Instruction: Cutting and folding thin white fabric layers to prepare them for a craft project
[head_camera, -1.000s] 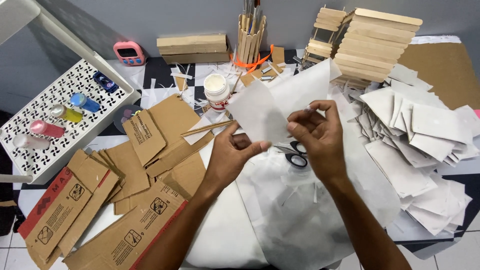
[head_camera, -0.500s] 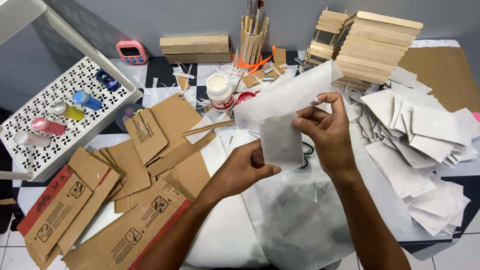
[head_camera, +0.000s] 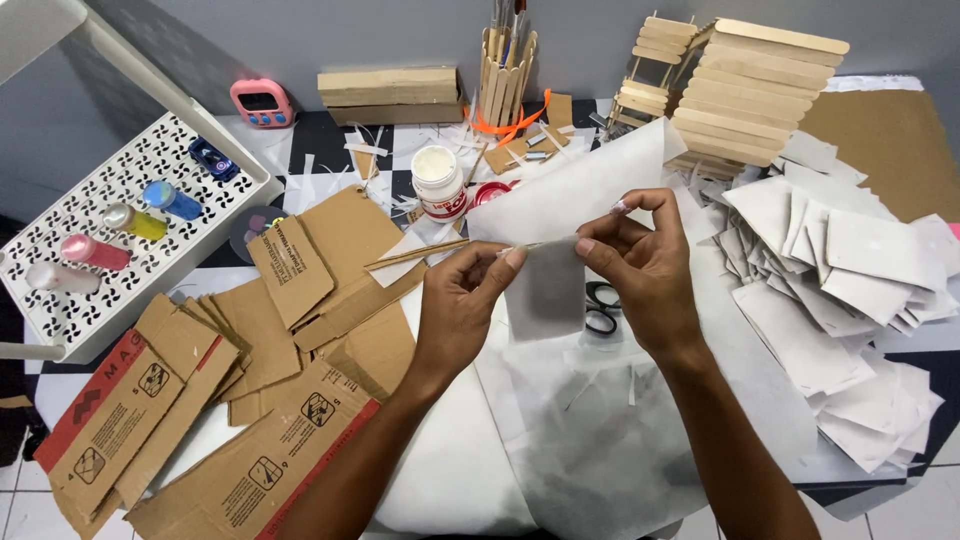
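My left hand (head_camera: 462, 305) and my right hand (head_camera: 645, 268) pinch the top edge of a folded piece of thin white paper (head_camera: 548, 290) between thumb and fingers, holding it up over the table. The rest of the white sheet (head_camera: 580, 185) rises behind the hands and spreads below them. Black-handled scissors (head_camera: 601, 308) lie on the sheet just under my right hand, partly hidden by the paper. A thin wooden stick (head_camera: 415, 255) lies to the left of my left hand's fingers.
Flattened cardboard pieces (head_camera: 250, 400) cover the left. A glue jar (head_camera: 439, 182) and its red lid (head_camera: 490, 192) stand behind. White tray (head_camera: 60, 300) with paint bottles at far left. Cut white paper squares (head_camera: 850, 270) pile right; a popsicle-stick house (head_camera: 750, 90) at the back.
My left hand has come up from the lower edge to the top edge of the folded paper, next to my right hand. The paper is now folded smaller between both hands.
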